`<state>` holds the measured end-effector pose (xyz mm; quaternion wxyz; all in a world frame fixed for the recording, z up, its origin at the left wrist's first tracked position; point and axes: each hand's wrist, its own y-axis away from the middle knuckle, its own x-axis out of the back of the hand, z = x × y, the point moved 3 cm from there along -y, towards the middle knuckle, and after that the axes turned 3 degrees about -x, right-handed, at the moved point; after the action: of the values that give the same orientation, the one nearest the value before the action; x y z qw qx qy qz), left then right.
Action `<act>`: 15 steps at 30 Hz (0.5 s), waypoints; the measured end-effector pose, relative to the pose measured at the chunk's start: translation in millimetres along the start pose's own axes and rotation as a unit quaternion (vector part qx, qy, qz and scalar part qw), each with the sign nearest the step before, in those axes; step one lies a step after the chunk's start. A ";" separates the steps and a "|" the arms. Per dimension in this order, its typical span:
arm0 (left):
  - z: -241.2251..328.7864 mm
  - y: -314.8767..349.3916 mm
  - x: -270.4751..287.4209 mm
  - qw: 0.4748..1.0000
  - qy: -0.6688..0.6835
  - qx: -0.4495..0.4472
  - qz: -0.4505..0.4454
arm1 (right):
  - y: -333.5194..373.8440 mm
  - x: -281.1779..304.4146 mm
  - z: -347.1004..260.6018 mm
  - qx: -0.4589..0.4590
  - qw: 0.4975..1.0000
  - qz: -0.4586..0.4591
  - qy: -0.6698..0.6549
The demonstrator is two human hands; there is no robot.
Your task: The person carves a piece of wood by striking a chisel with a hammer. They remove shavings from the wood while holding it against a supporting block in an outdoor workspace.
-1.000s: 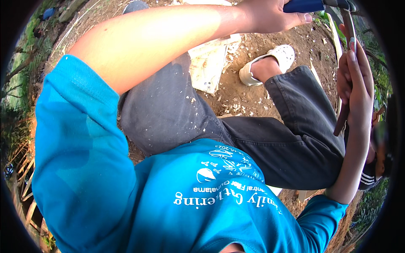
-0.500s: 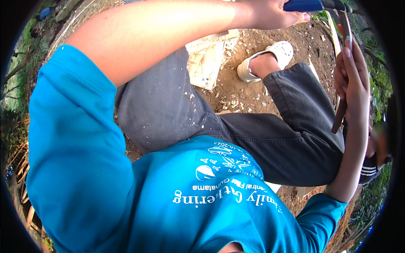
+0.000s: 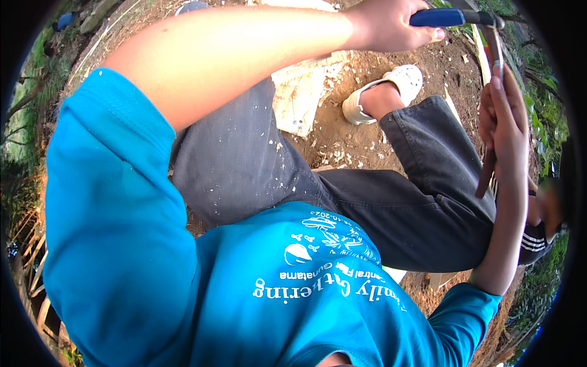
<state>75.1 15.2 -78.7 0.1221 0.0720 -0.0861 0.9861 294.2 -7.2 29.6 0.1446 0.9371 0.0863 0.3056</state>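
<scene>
My left hand [image 3: 394, 25] is closed round the blue and black handle of a tool [image 3: 437, 18] at the top of the view. The tool's far end meets a curved metal piece [image 3: 494, 46] just above my right fingers; whether they are one thing I cannot tell. At the right, my right hand [image 3: 504, 116] is closed round a thin brown stick-like piece [image 3: 485, 174]. Its lower end sticks out below the palm. My right fingertips lie close to the metal, and the fingers hide how the stick and metal join.
A pale wooden board [image 3: 299, 101] lies on brown soil [image 3: 339, 144] strewn with wood chips. My foot in a white clog [image 3: 403, 82] rests on the ground. Green plants [image 3: 547, 116] line the right side. A dark item with white stripes [image 3: 533, 244] is at the right edge.
Both hands have shifted slightly down the picture, with the blue-handled tool and the metal piece. The right hand has also moved a little left. Both grips look the same.
</scene>
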 end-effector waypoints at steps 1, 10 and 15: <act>3.1 -0.3 0.5 1.000 0.002 -0.012 0.005 | 2.0 -8.4 -4.3 -0.012 0.999 -0.039 -0.028; -20.7 -8.3 -13.6 0.995 -0.093 -0.026 0.013 | -3.1 11.5 -7.6 0.024 0.997 -0.008 -0.076; -22.6 -6.8 -15.2 0.994 -0.111 0.011 -0.007 | 3.2 -12.3 6.3 -0.063 0.997 -0.024 -0.037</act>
<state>88.7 22.5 -102.1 0.1182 0.1834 -0.0877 0.9720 288.4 -14.7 19.0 0.2140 0.9344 0.0835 0.2724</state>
